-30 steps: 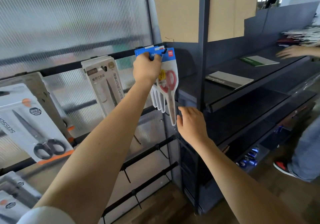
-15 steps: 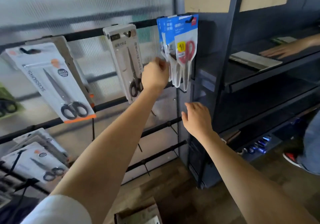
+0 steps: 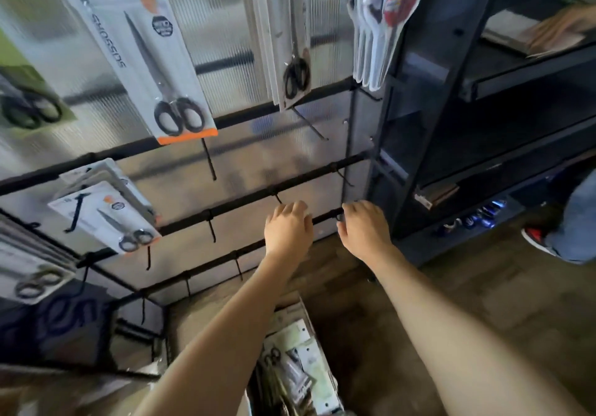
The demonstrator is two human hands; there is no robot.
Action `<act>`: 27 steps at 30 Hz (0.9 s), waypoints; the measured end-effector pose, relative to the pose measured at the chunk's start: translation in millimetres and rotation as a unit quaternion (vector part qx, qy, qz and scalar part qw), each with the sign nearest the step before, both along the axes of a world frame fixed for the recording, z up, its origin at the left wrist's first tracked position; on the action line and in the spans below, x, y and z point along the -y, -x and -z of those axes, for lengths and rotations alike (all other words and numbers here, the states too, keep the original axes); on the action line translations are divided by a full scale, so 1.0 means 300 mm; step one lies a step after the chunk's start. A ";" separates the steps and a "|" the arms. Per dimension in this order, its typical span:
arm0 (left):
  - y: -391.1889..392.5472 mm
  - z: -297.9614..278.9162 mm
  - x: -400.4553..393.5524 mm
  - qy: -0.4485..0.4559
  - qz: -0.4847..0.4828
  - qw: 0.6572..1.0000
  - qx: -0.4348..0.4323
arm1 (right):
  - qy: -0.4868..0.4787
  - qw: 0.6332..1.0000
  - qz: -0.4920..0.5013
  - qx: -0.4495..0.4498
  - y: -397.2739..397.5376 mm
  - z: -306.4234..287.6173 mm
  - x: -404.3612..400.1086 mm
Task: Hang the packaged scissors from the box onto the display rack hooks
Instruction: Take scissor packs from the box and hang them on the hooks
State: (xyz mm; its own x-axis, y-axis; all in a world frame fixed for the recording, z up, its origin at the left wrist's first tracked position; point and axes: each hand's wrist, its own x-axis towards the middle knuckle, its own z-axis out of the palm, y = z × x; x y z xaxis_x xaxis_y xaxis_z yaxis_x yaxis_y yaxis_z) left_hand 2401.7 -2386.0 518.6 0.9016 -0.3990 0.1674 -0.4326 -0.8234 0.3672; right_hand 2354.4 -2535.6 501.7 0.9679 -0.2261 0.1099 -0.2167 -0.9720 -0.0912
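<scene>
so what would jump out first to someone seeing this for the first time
Two bare hands, the left hand and right hand, reach empty toward the lower black rack bar with its bare hooks. Above hang the long white scissors pack with an orange bottom edge and the red-handled scissors packs with blue headers. Below the arms sits the open box of packaged scissors.
</scene>
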 end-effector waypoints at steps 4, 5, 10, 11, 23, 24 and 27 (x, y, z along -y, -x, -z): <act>0.051 0.125 -0.191 -0.081 0.003 0.995 -0.061 | 0.010 0.999 0.000 -0.037 0.052 0.041 -0.127; 0.056 0.148 -0.243 -0.100 0.005 0.992 -0.074 | 0.011 0.999 0.000 -0.045 0.063 0.049 -0.162; 0.058 0.226 -0.479 -0.164 0.005 0.982 -0.093 | 0.009 0.996 0.005 -0.084 0.099 0.097 -0.341; 0.054 0.234 -0.522 -0.167 0.005 0.981 -0.100 | 0.006 0.996 0.008 -0.089 0.103 0.106 -0.379; 0.018 0.362 -0.867 -0.207 0.071 0.967 -0.131 | -0.007 0.987 0.029 -0.158 0.164 0.281 -0.762; 0.021 0.371 -0.881 -0.206 0.075 0.967 -0.132 | -0.011 0.986 0.029 -0.164 0.166 0.287 -0.778; 0.029 0.383 -0.911 -0.185 0.067 0.971 -0.135 | -0.007 0.985 0.018 -0.172 0.167 0.290 -0.808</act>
State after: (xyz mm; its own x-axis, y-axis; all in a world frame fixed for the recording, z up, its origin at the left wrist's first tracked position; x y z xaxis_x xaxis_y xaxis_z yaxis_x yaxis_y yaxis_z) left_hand 2393.1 -2112.6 403.8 0.8290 -0.5032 -0.2441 -0.4736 -0.8638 0.1721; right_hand 2304.3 -2293.2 414.6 0.9385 -0.2610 -0.2259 -0.2724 -0.9620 -0.0206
